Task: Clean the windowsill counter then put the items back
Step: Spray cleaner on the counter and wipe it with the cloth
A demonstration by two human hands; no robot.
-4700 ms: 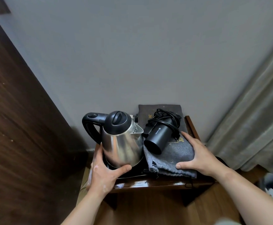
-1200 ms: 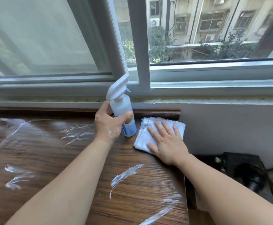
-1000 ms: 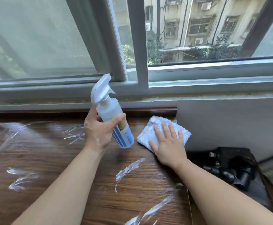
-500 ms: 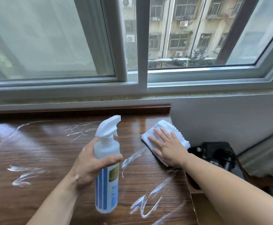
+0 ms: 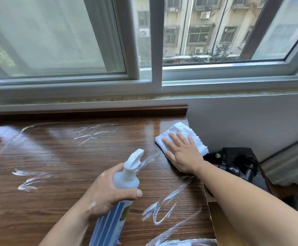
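Left hand: the left hand grips the spray bottle around its upper body in the lower middle of the frame, thumb across the front.
Spray bottle: white nozzle aimed toward the upper right, blue-striped label running down to the bottom edge; held tilted above the counter.
Right hand: the right hand lies flat, fingers spread, on the white cloth at centre right.
Cloth: folded, lying on the counter near its right end, beside the grey wall.
Counter: dark wood counter, glossy, with white streaks scattered over it.
Window: sliding window across the top, buildings outside.
Lower right: dark objects below the counter's end, too dim to identify.
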